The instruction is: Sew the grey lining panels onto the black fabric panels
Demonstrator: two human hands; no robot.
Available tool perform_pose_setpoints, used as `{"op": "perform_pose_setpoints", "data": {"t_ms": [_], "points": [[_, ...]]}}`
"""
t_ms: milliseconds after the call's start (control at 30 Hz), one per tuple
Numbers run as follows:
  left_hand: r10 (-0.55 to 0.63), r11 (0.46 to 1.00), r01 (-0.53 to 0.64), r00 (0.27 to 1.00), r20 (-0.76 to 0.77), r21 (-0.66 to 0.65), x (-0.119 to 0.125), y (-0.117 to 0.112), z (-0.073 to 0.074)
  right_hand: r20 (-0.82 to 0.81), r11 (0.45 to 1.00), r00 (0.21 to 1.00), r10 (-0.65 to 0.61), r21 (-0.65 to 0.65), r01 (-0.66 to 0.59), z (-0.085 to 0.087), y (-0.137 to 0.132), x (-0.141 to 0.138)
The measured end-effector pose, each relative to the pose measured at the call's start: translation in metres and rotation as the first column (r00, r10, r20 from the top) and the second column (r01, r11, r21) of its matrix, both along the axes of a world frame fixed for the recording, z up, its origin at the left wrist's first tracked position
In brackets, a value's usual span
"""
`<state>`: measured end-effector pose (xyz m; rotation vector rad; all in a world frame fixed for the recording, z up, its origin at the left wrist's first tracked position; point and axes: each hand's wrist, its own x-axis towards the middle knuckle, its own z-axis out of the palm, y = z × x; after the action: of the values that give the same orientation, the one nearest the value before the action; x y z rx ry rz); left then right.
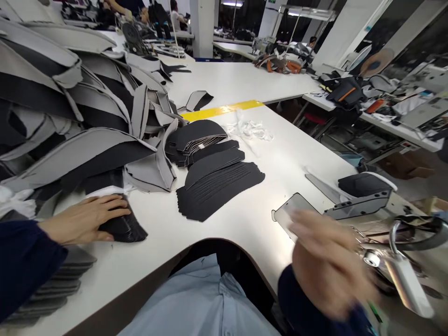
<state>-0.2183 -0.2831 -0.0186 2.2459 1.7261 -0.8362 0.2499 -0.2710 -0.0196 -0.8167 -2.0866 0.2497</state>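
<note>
My left hand (91,219) lies on a small stack of dark fabric pieces (131,228) at the table's left front, palm down with its fingers stretched out. My right hand (325,261) is smeared by motion between a flat phone-like slab (294,210) and the sewing machine (374,205); its fingers cannot be made out. Black cut pieces (224,186) lie fanned out in the middle of the white table (252,214). Behind them is a second stack of curved black pieces (198,133) with light edges.
A large heap of grey and black sewn panels (87,93) covers the left side. Folded grey pieces (52,289) are stacked below my left forearm. White thread scraps (250,128) lie near a yellow strip (222,110). Other workstations and people are farther back.
</note>
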Motion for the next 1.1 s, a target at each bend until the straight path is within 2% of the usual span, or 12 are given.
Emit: {"op": "perform_pose_setpoints", "data": {"t_ms": [100,200,300,367,433,500,567,633,733,900,1000,1100], "points": [[0.070,0.993,-0.075,0.996,-0.055,-0.090,-0.001,0.003,0.006,0.163,0.996,0.987,-0.008,0.086,-0.006,-0.032,0.048,-0.025],[0.059,0.992,-0.047,0.994,0.096,-0.121,0.029,0.034,0.031,0.476,0.976,0.879,-0.041,0.207,-0.067,-0.078,0.087,-0.039],[-0.094,0.994,0.076,0.953,0.289,0.072,0.076,0.093,0.061,0.643,0.963,0.754,-0.131,0.262,-0.056,-0.110,0.109,-0.046],[-0.133,0.964,0.067,0.959,0.249,0.257,0.104,0.142,0.072,0.700,0.951,0.695,-0.167,0.299,-0.073,-0.119,0.116,-0.049],[-0.127,0.914,0.050,0.978,0.166,0.402,0.123,0.191,0.070,0.732,0.936,0.658,-0.176,0.331,-0.118,-0.118,0.119,-0.052],[-0.092,0.874,0.008,0.985,0.148,0.487,0.134,0.234,0.057,0.749,0.922,0.636,-0.182,0.356,-0.155,-0.114,0.121,-0.056],[-0.015,0.864,-0.069,0.987,0.163,0.499,0.138,0.266,0.040,0.762,0.918,0.619,-0.191,0.362,-0.163,-0.109,0.122,-0.059],[0.060,0.865,-0.136,0.984,0.169,0.482,0.139,0.285,0.029,0.776,0.929,0.604,-0.179,0.336,-0.157,-0.106,0.124,-0.061],[0.081,0.870,-0.156,0.981,0.177,0.468,0.132,0.297,0.028,0.778,0.950,0.609,-0.157,0.287,-0.121,-0.106,0.126,-0.062],[0.122,0.870,-0.197,0.974,0.190,0.451,0.116,0.296,0.058,0.694,0.974,0.703,-0.155,0.224,-0.007,-0.116,0.107,-0.056],[0.135,0.842,-0.217,0.971,0.196,0.494,0.119,0.286,0.078,0.685,0.983,0.716,-0.136,0.185,0.010,-0.117,0.081,-0.041],[0.082,0.775,-0.255,0.948,0.308,0.579,0.139,0.269,0.090,0.730,0.978,0.661,-0.176,0.204,0.035,-0.106,0.052,-0.023]]}}
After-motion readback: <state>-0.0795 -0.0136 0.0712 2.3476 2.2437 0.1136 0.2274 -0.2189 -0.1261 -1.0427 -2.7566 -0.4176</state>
